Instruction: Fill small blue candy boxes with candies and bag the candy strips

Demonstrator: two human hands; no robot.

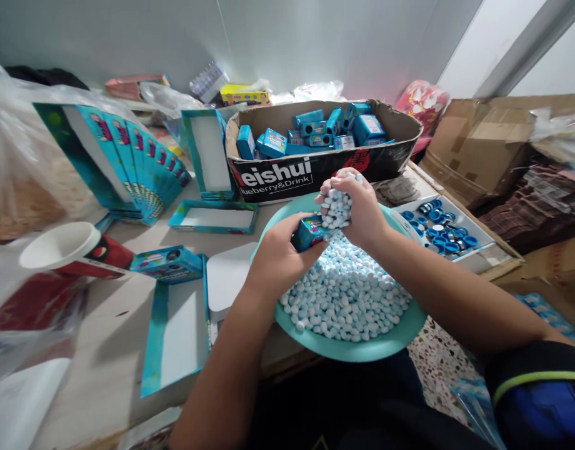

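My left hand point(280, 253) is closed around a small blue printed box point(310, 232), held tilted above a turquoise basin point(357, 355). Close against that box, my right hand point(357, 203) is cupped around a heap of small white and pale blue candies point(337, 209). Some of the candies lie at the mouth of the box. Below both hands, the basin holds a large pile of the same candies point(348, 294). How full the held box is, I cannot see.
Behind the basin stands a black carton point(325, 169) of small blue boxes. Blue caps point(440, 228) fill a white tray at right. At left are a paper cup point(76, 250), an open blue tray box point(182, 337) with a small box on it, and fanned blue trays point(132, 162).
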